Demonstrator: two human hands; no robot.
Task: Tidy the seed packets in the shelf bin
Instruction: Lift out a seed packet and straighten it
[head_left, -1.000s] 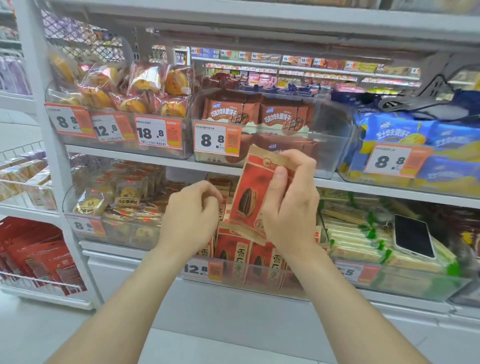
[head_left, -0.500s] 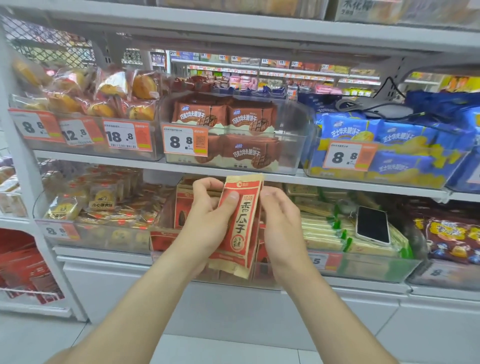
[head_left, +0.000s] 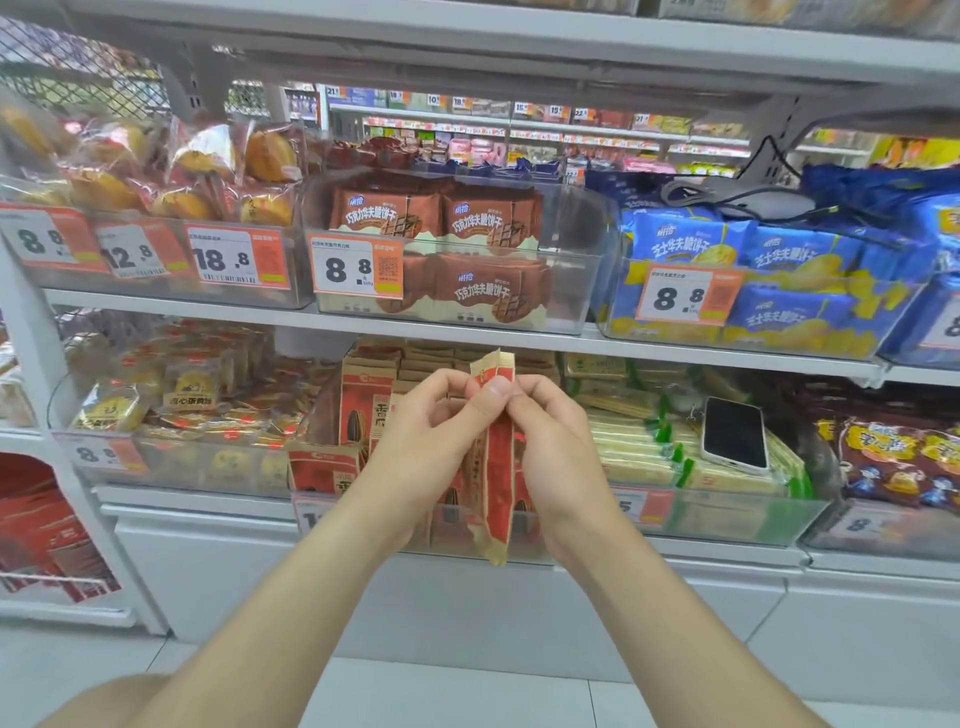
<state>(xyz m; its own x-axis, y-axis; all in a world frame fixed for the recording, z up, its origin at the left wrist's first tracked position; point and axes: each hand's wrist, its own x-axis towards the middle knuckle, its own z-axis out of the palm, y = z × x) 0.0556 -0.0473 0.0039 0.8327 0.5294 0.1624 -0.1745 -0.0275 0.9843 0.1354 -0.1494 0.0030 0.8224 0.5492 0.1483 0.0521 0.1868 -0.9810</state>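
Head view: shows left hand (head_left: 431, 441) and right hand (head_left: 556, 447) each pinching the top edge of a red seed packet (head_left: 500, 483) hanging edge-on before the shelf bin (head_left: 447, 525); places stocked packets (head_left: 363, 410) at its 9 o'clock, a phone (head_left: 735, 434) at 3 o'clock.

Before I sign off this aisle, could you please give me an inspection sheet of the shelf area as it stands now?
Surface: white shelf under the seed bin.
Job's things: seed bin has seed packets standing in it; one held packet hangs edge-on in front of it.
Clutter: phone lying on the green-edged packs in the bin to the right.
Hands: left hand and right hand both pinch the held packet near its top.
Cables: black cable above the blue biscuit packs on the shelf above.
Surroundings: tiled floor; another aisle shows through the shelving.
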